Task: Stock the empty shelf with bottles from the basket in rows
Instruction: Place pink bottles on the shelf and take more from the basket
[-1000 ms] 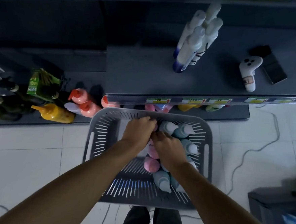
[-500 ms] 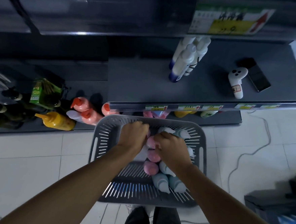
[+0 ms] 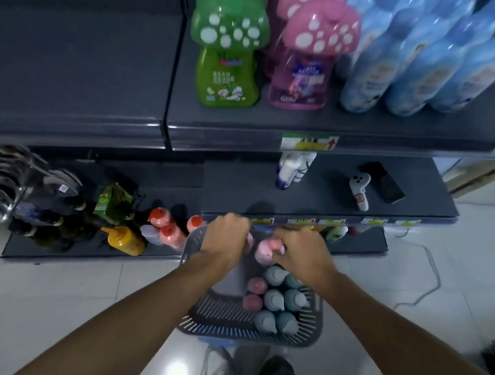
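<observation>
The right hand [image 3: 300, 249] pinches a pink bottle [image 3: 265, 251] by its top. The left hand [image 3: 226, 238] is curled round a second pink bottle [image 3: 250, 241], only a sliver showing. Half a second ago both hands were down among the bottles; now they are up at the far rim of the basket [image 3: 318, 315], just short of the shelf [image 3: 234, 186] edge. Teal bottles [image 3: 273, 299] and two pink ones [image 3: 256, 285] stand in the basket's right half. The shelf is bare left of the white bottles [image 3: 290, 169]; a controller [image 3: 359, 189] and phone [image 3: 384, 182] lie to the right. The view has tipped up, showing the upper shelf [image 3: 274, 122] with green [image 3: 226, 77], pink and blue bottles. Price tags [image 3: 309, 142] carry red arrows; their writing is blurred.
</observation>
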`<state>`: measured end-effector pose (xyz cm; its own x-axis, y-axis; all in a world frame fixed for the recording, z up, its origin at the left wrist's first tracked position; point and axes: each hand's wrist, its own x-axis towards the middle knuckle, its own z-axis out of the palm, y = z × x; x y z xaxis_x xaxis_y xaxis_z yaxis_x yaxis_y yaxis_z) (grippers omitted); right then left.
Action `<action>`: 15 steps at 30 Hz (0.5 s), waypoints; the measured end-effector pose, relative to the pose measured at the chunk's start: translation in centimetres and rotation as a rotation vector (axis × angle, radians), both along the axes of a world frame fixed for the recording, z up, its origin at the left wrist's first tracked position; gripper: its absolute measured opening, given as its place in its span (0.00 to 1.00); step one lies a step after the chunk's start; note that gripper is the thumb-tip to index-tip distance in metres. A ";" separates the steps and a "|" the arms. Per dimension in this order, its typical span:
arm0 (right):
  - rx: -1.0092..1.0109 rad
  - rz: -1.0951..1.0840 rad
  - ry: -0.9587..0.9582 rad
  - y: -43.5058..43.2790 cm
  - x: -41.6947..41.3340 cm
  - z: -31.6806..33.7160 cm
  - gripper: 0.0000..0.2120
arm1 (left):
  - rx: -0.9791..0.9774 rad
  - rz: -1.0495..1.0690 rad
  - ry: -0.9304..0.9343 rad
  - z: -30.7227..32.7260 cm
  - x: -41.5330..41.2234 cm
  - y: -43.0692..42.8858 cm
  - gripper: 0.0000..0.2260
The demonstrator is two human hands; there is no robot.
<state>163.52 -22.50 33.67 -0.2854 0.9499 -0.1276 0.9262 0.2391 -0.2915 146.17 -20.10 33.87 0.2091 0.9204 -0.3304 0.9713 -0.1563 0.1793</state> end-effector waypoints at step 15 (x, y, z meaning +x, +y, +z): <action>0.119 -0.012 0.080 0.4 5.5 21.6 0.09 | 0.289 -0.128 -0.057 20.4 5.3 0.5 0.11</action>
<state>169.06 -22.15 55.22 -0.2786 0.9604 0.0085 0.9042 0.2652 -0.3349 151.43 -19.58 54.24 0.3402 0.9393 -0.0439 0.9300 -0.3293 0.1633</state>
